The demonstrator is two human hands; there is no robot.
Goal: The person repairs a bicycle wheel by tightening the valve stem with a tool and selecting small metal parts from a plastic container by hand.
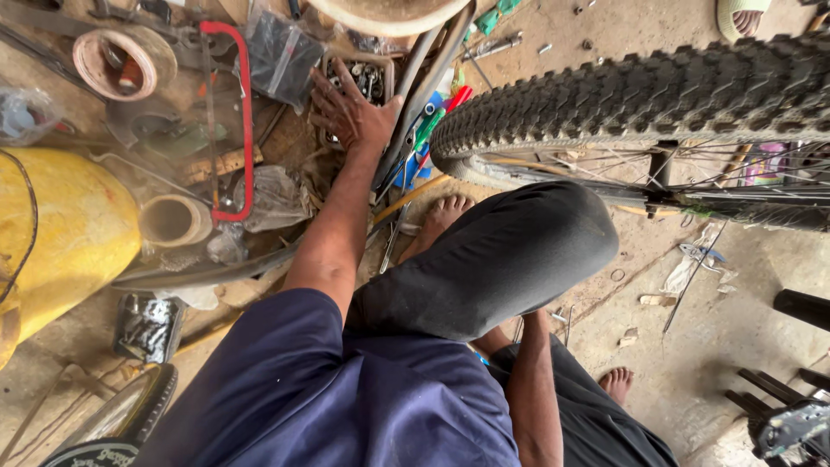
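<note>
My left hand (pixel 350 111) is stretched out forward, fingers spread, resting over a small open box of bolts and nuts (pixel 367 76) on the ground. It holds nothing that I can see. My right forearm (pixel 529 380) runs down behind my bent knee (pixel 501 259), and the right hand itself is hidden there. A bicycle wheel with a knobby black tyre (pixel 648 91) stands right of the left hand, spokes below it. Screwdrivers with green, red and blue handles (pixel 432 130) lie between the hand and the tyre.
A red hacksaw frame (pixel 246 112), tape rolls (pixel 117 56), a plastic bag (pixel 281 52) and scrap clutter the ground at left. A yellow container (pixel 60 233) stands far left. Another tyre (pixel 112 424) lies bottom left. Someone's sandalled foot (pixel 742 15) shows top right.
</note>
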